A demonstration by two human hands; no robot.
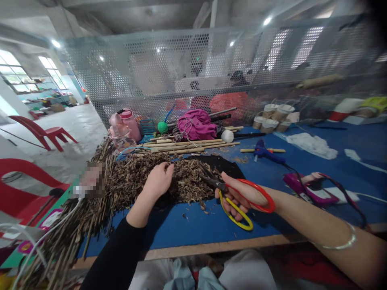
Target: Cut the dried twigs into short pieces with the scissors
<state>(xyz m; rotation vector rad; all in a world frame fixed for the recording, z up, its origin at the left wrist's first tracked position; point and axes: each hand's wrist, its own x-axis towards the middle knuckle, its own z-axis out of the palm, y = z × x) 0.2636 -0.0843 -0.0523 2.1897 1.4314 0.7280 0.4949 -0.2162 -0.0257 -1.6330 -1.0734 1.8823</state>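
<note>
My right hand [242,193] is closed around a pair of scissors [220,185] with one red and one yellow handle. The blades are dark and point left into a heap of dried brown plants [187,177]. On the same heap rests my left hand [159,177], its fingers curled in among the dry heads; the fingertips are partly hidden. Long bare stems [69,237] run from the heap toward the lower left, over the table corner. Beneath the heap's right end lies a black cloth [232,167].
Along the back of the blue table [193,227] lie wooden sticks [187,147], a magenta cloth bundle [196,125] and a pink bottle [131,125]. A blue glue gun [266,152] and a purple device with cables [311,189] are at the right. A perforated metal screen [169,72] stands behind.
</note>
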